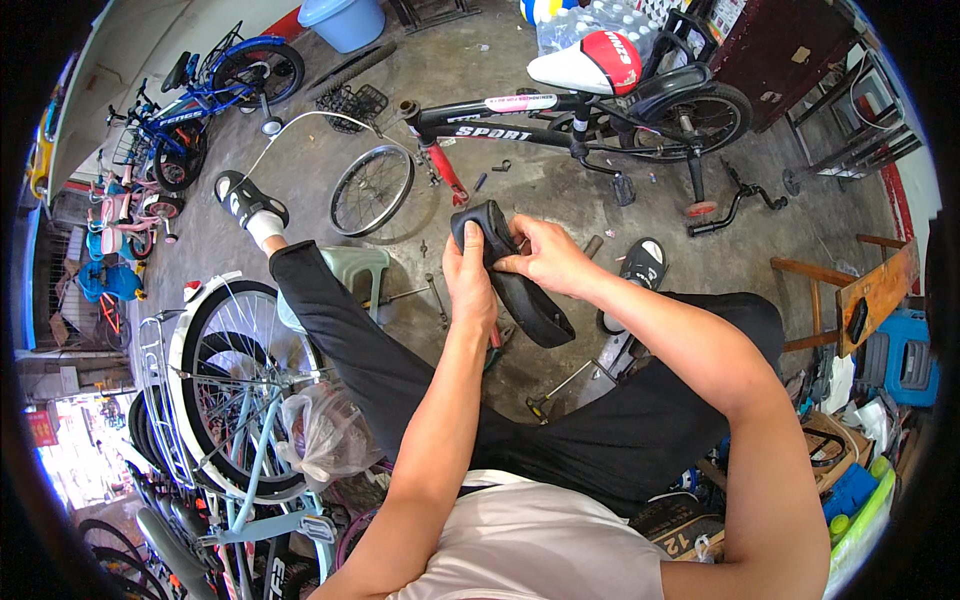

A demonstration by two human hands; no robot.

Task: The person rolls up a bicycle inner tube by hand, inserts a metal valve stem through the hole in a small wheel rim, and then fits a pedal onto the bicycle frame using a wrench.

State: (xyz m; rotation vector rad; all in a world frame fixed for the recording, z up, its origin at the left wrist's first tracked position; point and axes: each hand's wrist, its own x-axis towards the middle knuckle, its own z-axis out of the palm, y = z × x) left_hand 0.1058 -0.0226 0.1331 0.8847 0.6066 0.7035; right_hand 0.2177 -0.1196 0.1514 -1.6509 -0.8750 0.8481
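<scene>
Lying within left grip (470, 278) and right grip (547, 258) is black rubber (532, 308).

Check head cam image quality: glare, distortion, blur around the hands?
Head view: lower-left background partly blown out to white; fisheye curves straight edges toward the dark corners; left hand, right hand and black rubber piece look reasonably sharp, no obvious motion blur, though the rubber's darkest parts lose detail.

A bicycle repair workshop is indicated by a partly dismantled bike (500, 132) at upper centre, a detached wheel (374, 190), tools (538, 407) strewn on the concrete floor (455, 62), and bicycles (205, 105) parked at left.
</scene>
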